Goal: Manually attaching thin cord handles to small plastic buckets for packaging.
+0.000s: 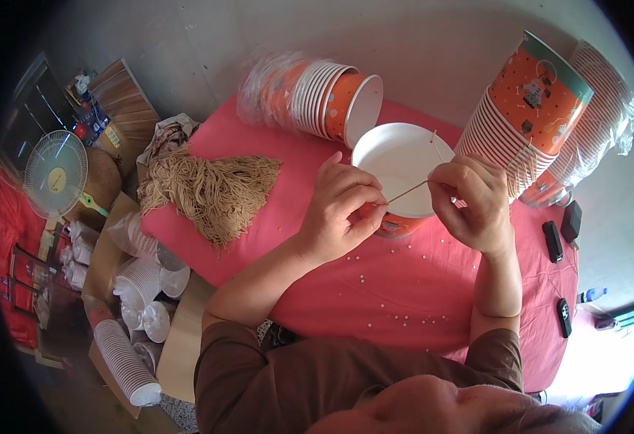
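Observation:
A thin tan cord [408, 192] is stretched between my hands above a paper bucket [383, 148], which is white inside and orange outside. My left hand [344, 208] pinches one part of the cord between thumb and fingertips. Closed on the cord too is my right hand [476, 202], its fingers curled beside the bucket's right rim. A loose length of cord rises above the right hand, against the bucket's inside. The fingers hide part of the cord and of the bucket. Left of my left forearm lies a thick bundle of tan cords [212, 192].
Small white discs are scattered over the pink tablecloth [317, 289]. Orange bucket stacks stand at the back [331, 98] and right [505, 137], some in clear plastic. Black objects [552, 241] lie along the right edge. A carton [186, 340] with wrapped cups sits lower left, near a fan [56, 173].

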The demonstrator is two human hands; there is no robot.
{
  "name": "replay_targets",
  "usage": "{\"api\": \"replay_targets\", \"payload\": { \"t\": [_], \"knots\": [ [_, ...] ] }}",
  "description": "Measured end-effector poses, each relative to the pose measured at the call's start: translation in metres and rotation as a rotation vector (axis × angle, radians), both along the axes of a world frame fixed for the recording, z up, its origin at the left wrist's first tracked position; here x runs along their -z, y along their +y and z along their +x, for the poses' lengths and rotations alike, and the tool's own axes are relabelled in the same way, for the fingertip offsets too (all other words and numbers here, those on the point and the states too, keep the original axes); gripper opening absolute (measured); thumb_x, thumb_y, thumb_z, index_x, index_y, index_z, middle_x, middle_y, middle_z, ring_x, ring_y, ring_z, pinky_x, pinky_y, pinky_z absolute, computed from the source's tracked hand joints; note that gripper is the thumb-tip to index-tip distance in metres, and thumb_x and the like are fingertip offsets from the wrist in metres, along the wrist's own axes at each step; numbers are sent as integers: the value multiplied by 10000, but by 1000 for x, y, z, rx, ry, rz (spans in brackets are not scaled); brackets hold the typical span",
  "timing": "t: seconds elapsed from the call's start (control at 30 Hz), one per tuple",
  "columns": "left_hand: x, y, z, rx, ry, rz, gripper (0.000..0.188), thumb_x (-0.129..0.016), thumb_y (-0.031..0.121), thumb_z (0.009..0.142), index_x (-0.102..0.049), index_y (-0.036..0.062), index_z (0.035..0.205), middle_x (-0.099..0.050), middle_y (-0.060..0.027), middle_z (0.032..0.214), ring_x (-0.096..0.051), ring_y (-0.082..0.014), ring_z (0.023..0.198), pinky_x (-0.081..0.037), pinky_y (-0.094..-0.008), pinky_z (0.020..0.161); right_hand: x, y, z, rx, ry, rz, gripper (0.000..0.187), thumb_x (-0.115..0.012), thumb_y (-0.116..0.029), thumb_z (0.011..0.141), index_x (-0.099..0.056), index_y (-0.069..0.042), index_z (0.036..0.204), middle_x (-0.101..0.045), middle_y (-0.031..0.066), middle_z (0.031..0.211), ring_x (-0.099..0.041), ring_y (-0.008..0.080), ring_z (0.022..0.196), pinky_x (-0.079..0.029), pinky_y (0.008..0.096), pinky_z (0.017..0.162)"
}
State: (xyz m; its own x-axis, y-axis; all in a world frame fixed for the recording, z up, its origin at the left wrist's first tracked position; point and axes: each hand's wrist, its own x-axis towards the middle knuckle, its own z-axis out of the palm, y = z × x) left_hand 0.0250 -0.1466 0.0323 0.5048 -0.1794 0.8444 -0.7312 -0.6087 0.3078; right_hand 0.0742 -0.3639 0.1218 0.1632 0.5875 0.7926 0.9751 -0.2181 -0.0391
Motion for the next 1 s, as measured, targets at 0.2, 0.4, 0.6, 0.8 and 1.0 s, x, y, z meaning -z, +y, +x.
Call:
{"api": "replay_targets", "payload": {
  "t": [0.2,0.4,0.6,0.8,1.0],
  "knots": [
    [2,0,1,8,22,12,149,-748,47,766,-653,110,863,-633,-11,960,-607,-197,980,-290,-491,1120,-3,-5,4,25,5,60,214,-693,63,698,-579,-47,842,-597,48,696,-586,208,551,-460,321,522],
    [2,1,1,19,42,14,152,-749,52,761,-658,116,864,-626,-17,1001,-595,-201,1019,-278,-507,1125,-4,-4,1,25,-17,103,217,-671,85,695,-574,-40,844,-600,41,697,-578,189,534,-451,305,503],
    [-5,5,-2,20,114,73,151,-745,52,760,-672,121,873,-623,-22,1043,-589,-201,1055,-254,-516,1140,-1,-3,5,25,4,130,208,-666,92,701,-580,-33,842,-597,43,692,-571,176,529,-449,295,495],
    [-5,9,0,81,126,81,141,-740,56,767,-659,118,864,-646,-9,1053,-601,-194,1059,-257,-512,1148,0,-1,6,39,28,130,192,-666,92,713,-591,-26,844,-589,44,685,-556,163,520,-437,281,484],
    [-4,12,7,137,114,41,133,-734,89,795,-651,113,895,-644,-8,962,-608,-213,990,-318,-488,1115,2,-1,8,40,64,157,176,-654,100,737,-594,-21,849,-588,47,678,-549,155,518,-435,280,480]
  ]
}}
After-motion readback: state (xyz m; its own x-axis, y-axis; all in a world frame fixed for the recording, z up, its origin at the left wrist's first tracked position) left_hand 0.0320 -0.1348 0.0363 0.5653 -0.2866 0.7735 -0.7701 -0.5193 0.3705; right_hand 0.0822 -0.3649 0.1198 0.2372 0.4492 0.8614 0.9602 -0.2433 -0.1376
